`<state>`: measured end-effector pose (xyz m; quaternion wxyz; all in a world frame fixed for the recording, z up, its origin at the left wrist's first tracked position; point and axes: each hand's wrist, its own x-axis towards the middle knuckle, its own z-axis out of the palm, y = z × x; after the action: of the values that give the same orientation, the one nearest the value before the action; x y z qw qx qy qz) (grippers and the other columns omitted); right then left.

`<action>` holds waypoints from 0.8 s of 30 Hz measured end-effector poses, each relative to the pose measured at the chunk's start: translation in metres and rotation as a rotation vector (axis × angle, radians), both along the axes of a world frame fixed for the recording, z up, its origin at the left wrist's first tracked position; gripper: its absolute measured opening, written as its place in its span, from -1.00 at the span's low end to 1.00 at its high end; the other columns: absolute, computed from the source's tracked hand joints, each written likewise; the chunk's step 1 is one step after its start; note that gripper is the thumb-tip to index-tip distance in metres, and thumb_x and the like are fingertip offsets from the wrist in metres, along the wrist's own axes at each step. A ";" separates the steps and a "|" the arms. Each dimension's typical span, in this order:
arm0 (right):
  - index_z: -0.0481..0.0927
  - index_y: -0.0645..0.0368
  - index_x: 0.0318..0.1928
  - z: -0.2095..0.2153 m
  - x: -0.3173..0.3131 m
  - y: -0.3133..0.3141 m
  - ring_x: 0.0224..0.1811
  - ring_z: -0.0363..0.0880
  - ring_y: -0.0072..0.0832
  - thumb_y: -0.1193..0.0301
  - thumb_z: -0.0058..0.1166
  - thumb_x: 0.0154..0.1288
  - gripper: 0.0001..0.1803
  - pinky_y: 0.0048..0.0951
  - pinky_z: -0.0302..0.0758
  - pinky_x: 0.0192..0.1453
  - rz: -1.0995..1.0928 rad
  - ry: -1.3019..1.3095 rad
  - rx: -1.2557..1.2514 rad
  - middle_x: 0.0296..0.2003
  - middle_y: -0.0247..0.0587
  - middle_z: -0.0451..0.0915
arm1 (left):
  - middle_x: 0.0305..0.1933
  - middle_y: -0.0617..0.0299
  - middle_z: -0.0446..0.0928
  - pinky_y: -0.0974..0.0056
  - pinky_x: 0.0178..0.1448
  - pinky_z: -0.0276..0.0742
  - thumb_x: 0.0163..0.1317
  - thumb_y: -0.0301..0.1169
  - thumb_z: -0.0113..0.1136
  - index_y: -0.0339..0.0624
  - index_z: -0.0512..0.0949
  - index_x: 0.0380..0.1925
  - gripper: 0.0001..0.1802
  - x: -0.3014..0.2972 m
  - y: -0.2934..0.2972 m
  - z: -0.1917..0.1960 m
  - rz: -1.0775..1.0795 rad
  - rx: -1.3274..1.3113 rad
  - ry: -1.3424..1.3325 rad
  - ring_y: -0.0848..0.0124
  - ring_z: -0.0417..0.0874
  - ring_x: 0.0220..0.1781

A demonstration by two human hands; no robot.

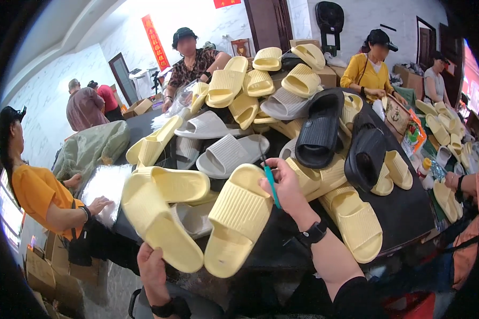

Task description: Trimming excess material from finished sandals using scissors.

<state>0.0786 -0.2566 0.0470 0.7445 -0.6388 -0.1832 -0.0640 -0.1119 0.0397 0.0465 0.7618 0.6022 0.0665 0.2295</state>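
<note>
My left hand [152,266] is closed on the heel edge of a pale yellow slide slipper [165,228], pinched between thumb and fingers and tilted up. Beside it a second yellow slipper [239,220] stands sole-down and slanted, its toe near my right hand [288,186]. That hand is closed around teal-handled scissors [271,183]; their thin dark tip points up toward a grey slipper [231,155]. Its fingertips are at the second slipper's upper right edge; whether they also grip it I cannot tell. Another yellow slipper [181,183] lies behind the first.
A heap of yellow, grey and black slippers [319,127] covers the black table [410,212]. Clear plastic bags [105,191] lie at the left by a person in orange [42,191]. Other people work across the table and at the right, where more slippers [447,122] are piled.
</note>
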 end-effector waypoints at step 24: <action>0.25 0.24 0.05 -0.001 -0.023 0.025 -0.57 0.42 -0.66 0.40 0.10 0.24 -0.56 -0.61 0.40 -0.59 -0.106 0.171 0.355 -0.39 -0.29 0.46 | 0.11 0.06 0.39 0.33 0.12 0.45 0.17 -0.66 0.11 -0.35 0.15 0.16 -0.44 0.031 -0.065 -0.018 0.288 0.122 -0.111 0.38 0.47 0.10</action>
<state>0.0558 -0.2316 0.0460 0.8538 -0.5095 -0.0712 -0.0801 -0.0808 -0.0252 0.0286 0.6856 0.6178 0.0960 0.3728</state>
